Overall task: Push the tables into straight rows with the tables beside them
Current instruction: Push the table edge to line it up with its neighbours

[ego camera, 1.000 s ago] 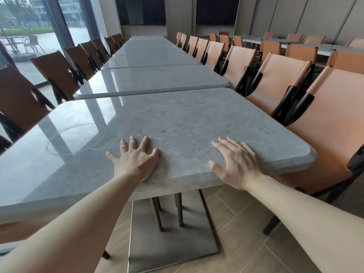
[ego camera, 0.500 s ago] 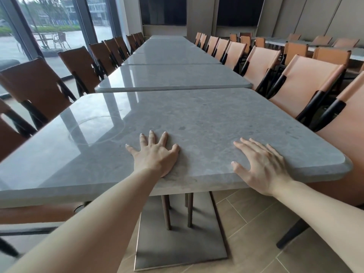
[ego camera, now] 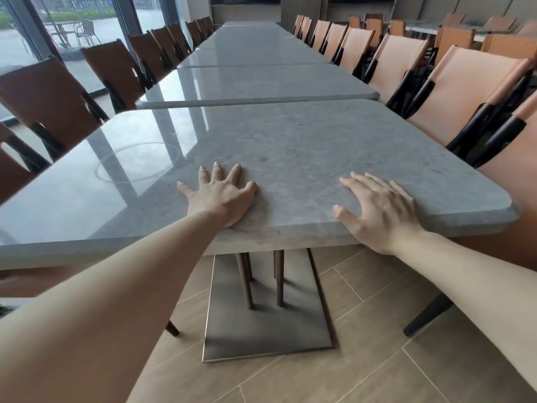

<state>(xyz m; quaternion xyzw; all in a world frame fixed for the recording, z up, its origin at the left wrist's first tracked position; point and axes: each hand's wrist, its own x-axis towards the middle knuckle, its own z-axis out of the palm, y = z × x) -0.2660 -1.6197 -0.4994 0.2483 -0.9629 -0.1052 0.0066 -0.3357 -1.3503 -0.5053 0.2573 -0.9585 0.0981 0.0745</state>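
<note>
The near table [ego camera: 290, 158], at the close end of the long row, is likely heavy and hard with a smooth, slippery top, so it is best pushed at its near edge, where the left hand [ego camera: 220, 196] and right hand [ego camera: 380, 210] are laid flat with fingers spread, gripping nothing. The next table [ego camera: 255, 85] is set off to one side, and chairs [ego camera: 465, 91] are packed close along both sides and may be bumped.

Near table [ego camera: 290, 146] shifted rightward against the next table [ego camera: 261, 82]; its right edge went from well inside the neighbour's corner to sticking out past it. Both hands kept flat, same spots on top.
</note>
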